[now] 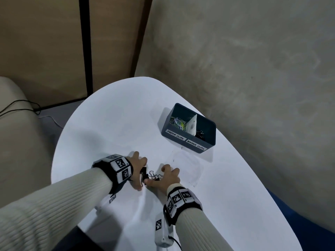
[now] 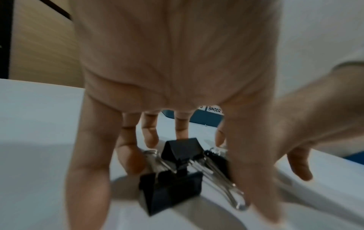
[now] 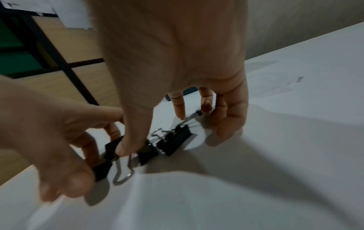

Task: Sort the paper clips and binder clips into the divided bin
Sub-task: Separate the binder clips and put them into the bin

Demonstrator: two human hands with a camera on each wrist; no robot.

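both hands (image 1: pixel 139 169) gather binder clips (image 1: pixel 151 176)

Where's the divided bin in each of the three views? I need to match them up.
Head: bin right of centre, beyond both hands, labels facing the camera.
Left wrist: only a blue strip of it with part of the BINDER label, seen between the fingers at centre.
Right wrist: a small dark blue sliver between the fingers may be it; too little shows to be sure.
Shared landmark: the black binder clips on the table between the hands.
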